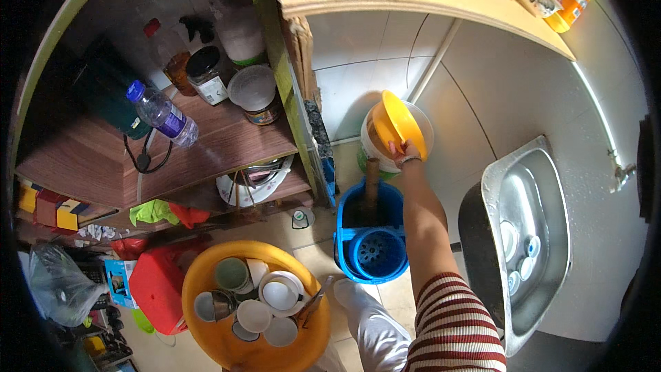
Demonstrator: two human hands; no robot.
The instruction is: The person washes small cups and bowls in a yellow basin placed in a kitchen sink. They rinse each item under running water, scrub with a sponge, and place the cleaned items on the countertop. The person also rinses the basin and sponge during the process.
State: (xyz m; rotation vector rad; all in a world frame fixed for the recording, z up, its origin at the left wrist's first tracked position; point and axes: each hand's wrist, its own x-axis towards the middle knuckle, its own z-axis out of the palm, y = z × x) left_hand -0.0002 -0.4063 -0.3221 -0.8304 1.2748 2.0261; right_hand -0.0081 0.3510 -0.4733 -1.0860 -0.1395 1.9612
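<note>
My right hand [406,153], with a band at the wrist, grips the rim of a yellow plastic basin [397,119]. The basin is tipped on its side over the mouth of a white plastic bucket [368,137] in the corner. Whether the basin touches the bucket is hard to tell. My left hand is out of view. Just below my right hand stands a blue mop bucket [343,248] with a round wringer basket [376,250] and a brown handle-like stick [371,186] upright in it.
A large orange tub [206,341] holds several bowls and cups [254,315]. At right is a stainless steel sink [557,268] containing several small dishes. A shelf [217,144] with bottles and jars stands left; a wooden counter [361,0] overhangs the corner. My leg [374,323] is close to the mop bucket.
</note>
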